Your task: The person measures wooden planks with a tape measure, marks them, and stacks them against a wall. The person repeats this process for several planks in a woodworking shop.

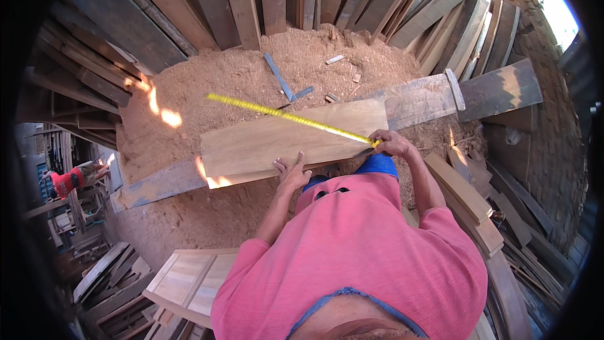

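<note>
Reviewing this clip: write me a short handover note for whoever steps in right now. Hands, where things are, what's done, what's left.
Left hand: flat on the near edge of the light wooden board, fingers spread, holding it down.
Right hand: grip on the tape's case end at the board's right corner.
Yellow tape measure: extended along the board's far edge, its tip past the left end over sawdust.
Board lies on a long dark plank.
Done: tape laid out.
Left: no mark visible on the board yet.

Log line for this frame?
left hand: flat on board | right hand: holds tape across board | sawdust behind
</note>
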`<state>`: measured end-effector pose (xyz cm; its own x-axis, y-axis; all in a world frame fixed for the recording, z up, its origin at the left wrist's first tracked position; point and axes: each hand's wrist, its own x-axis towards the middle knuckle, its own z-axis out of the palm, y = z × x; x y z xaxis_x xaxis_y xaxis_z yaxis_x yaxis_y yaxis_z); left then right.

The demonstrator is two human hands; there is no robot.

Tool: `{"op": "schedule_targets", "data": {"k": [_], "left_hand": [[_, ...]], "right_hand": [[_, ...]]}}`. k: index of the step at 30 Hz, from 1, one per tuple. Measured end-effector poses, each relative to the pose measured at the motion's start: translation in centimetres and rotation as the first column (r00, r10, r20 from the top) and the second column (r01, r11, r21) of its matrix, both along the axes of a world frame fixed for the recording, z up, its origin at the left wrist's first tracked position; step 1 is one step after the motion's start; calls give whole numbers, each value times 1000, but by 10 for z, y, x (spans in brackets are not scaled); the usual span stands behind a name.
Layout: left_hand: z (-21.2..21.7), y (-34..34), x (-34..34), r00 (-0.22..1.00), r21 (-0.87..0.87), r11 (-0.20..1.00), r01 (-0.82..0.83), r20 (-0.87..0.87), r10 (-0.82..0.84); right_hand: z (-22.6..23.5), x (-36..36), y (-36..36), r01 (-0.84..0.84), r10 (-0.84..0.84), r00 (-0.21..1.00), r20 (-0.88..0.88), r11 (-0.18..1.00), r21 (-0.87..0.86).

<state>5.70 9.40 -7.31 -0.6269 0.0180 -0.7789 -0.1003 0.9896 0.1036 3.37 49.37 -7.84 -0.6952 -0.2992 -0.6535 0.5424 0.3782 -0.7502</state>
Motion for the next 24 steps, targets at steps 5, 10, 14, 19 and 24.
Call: {"op": "schedule_targets", "data": {"k": [5, 10, 14, 19, 24], "left_hand": [[-5, 4, -5, 998, -27, 998, -49, 35, 50], [-13, 12, -16, 994, -88, 994, -71, 79, 78], [-19, 31, -29, 986, -96, 990, -104, 121, 115], [-23, 79, -32, 969, -153, 958, -242, 16, 247], [-10, 152, -26, 965, -134, 957, -258, 4, 261]], "right_hand": [[-30, -25, 81, 314, -309, 941, -137, 949, 18], [-53, -54, 152, 397, -345, 911, -227, 883, 252], [-73, -69, 194, 317, -207, 939, -276, 832, 454], [-102, -84, 231, 157, -16, 976, -218, 744, 650], [-136, -96, 247, 222, 91, 934, -346, 611, 760]]}}
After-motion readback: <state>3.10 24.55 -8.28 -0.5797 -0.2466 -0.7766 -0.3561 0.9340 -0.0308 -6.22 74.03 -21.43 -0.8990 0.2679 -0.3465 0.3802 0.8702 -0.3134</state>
